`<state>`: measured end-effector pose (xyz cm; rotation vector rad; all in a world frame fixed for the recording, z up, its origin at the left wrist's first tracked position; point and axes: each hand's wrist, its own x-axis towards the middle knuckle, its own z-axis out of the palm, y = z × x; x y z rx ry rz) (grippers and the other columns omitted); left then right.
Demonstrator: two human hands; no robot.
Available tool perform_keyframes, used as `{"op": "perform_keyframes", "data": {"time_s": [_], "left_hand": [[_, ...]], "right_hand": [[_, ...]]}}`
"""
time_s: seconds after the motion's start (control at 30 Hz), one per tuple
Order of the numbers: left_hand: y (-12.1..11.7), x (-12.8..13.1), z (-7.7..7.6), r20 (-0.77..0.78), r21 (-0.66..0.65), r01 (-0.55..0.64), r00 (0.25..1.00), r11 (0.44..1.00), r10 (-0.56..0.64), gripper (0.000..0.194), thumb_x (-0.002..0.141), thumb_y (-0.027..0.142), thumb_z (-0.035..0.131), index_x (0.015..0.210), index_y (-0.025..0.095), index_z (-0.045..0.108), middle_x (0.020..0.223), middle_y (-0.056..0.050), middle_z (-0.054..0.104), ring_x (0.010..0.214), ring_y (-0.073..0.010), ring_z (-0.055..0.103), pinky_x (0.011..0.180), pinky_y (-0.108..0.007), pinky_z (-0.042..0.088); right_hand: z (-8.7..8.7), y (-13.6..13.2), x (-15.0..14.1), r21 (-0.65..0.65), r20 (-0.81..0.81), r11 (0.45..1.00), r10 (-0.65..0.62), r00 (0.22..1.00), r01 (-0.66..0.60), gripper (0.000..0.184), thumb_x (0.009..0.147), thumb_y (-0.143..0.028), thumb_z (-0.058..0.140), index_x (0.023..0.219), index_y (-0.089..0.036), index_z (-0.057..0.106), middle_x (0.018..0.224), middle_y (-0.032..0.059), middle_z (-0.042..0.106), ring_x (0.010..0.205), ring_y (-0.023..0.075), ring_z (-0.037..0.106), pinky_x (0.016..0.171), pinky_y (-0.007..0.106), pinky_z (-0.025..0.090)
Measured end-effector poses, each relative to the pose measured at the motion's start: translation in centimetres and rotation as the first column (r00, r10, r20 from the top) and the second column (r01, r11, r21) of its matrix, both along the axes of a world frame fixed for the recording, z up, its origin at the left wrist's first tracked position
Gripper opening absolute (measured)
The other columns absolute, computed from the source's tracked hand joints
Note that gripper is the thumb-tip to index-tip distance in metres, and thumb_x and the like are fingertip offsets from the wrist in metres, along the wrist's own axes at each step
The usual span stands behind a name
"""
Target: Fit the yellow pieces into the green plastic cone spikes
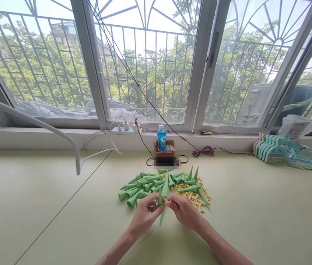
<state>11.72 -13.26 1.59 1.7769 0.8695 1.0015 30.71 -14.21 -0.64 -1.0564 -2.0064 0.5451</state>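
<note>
gripping in the left hand, clamped between thumb and fingers, a slender pale-green plastic spike with its point up. pinching at the fingertips of the right hand a small pale-yellow peg, just beside the spike. close together at the fingertips, at the near edge of a heap; cannot tell whether in contact with each other. below, aimed toward the viewer, another green tip; cannot tell whether part of the held spike or of a separate one. just beyond, heaped on a smooth pale-green tabletop, many green hollow-ended plastic spikes, mostly on their sides, with a few point up at the right. beside and among these, to the right, a scatter of short yellow pegs. behind the heap, a small brown cardboard box with a pixelated front, and a bottle of blue liquid, in or behind the box, cannot tell which. farther right, a coil of red and blue wires and a row of pastel plastic hangers.
</note>
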Motion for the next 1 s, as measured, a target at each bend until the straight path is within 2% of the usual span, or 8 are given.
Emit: {"op": "perform_keyframes", "data": {"time_s": [0.63, 0.73, 0.9, 1.0], "left_hand": [[-0.33, -0.03, 0.14, -0.027, 0.06, -0.029, 0.999, 0.998, 0.03, 0.019, 0.086, 0.036, 0.062, 0.085, 0.017, 0.067, 0.069, 0.002, 0.049, 0.057, -0.0096, 0.031, 0.05, -0.02, 0.027], [-0.32, 0.06, 0.36, 0.025, -0.013, -0.019, 1.0, 1.0, 0.019, 0.021, 0.084, 0.038, 0.065, 0.085, 0.017, 0.066, 0.064, 0.003, 0.046, 0.056, -0.0089, 0.031, 0.049, -0.019, 0.026], [-0.19, 0.25, 0.63, 0.095, -0.202, -0.016, 0.995, 0.979, 0.036, 0.031, 0.079, 0.047, 0.07, 0.086, 0.017, 0.066, 0.058, 0.005, 0.044, 0.05, -0.0071, 0.032, 0.043, -0.018, 0.023], [-0.11, 0.29, 0.71, 0.115, -0.27, -0.014, 0.992, 0.963, 0.047, 0.035, 0.075, 0.05, 0.072, 0.086, 0.017, 0.066, 0.056, 0.006, 0.044, 0.044, -0.0051, 0.027, 0.039, -0.017, 0.021]], "right_hand": [[-0.07, 0.01, 0.03, 0.033, 0.01, 0.999, 0.024, 1.0, -0.024, 0.035, 0.102, -0.035, 0.039, 0.078, -0.019, 0.057, 0.06, -0.0027, 0.048, 0.054, 0.0117, 0.038, 0.054, 0.024, 0.028], [-0.03, -0.01, -0.05, 0.037, -0.011, 0.999, 0.011, 1.0, -0.011, 0.033, 0.102, -0.035, 0.039, 0.081, -0.018, 0.06, 0.064, -0.0015, 0.053, 0.057, 0.0117, 0.042, 0.056, 0.023, 0.031], [0.25, -0.21, -0.2, 0.028, -0.042, 1.0, -0.003, 0.999, 0.004, 0.022, 0.1, -0.033, 0.045, 0.099, -0.018, 0.061, 0.064, -0.0027, 0.053, 0.057, 0.0119, 0.046, 0.057, 0.022, 0.034], [0.36, -0.3, -0.21, 0.036, -0.038, 0.999, -0.003, 0.999, 0.005, 0.021, 0.1, -0.033, 0.045, 0.099, -0.018, 0.06, 0.067, -0.0019, 0.054, 0.059, 0.0123, 0.046, 0.058, 0.023, 0.035]]}}
